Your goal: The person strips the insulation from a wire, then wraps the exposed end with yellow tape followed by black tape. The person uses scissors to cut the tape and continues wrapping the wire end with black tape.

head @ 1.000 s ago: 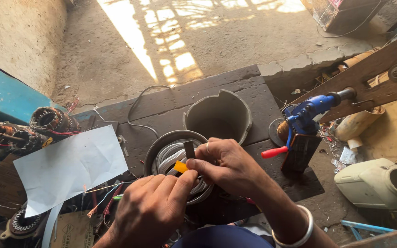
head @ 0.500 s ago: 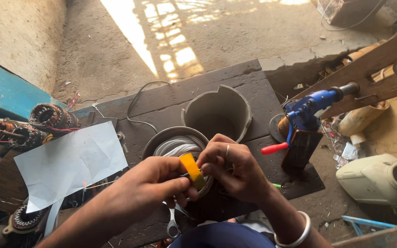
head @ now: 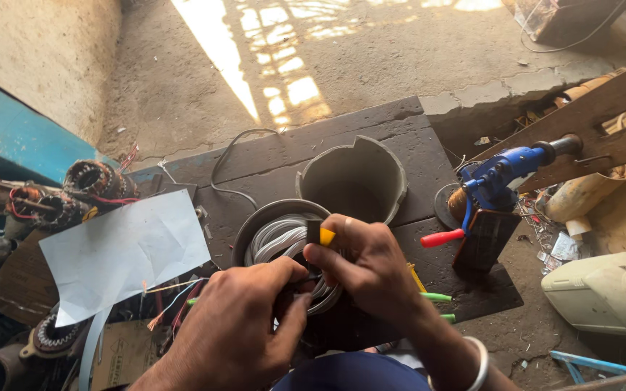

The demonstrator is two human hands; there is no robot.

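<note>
Seen from above, two bare hands work over a round metal motor housing filled with pale wire windings [head: 284, 239], which sits on a dark slab table [head: 371, 134]. The right hand [head: 371, 271] is clenched around a small tool with a yellow and black handle [head: 320, 234], held against the windings. The left hand [head: 237, 329] curls its fingers closed on the winding's near edge. A grey plastic bucket [head: 353, 181] stands just behind, a white paper sheet [head: 121, 253] lies left.
</note>
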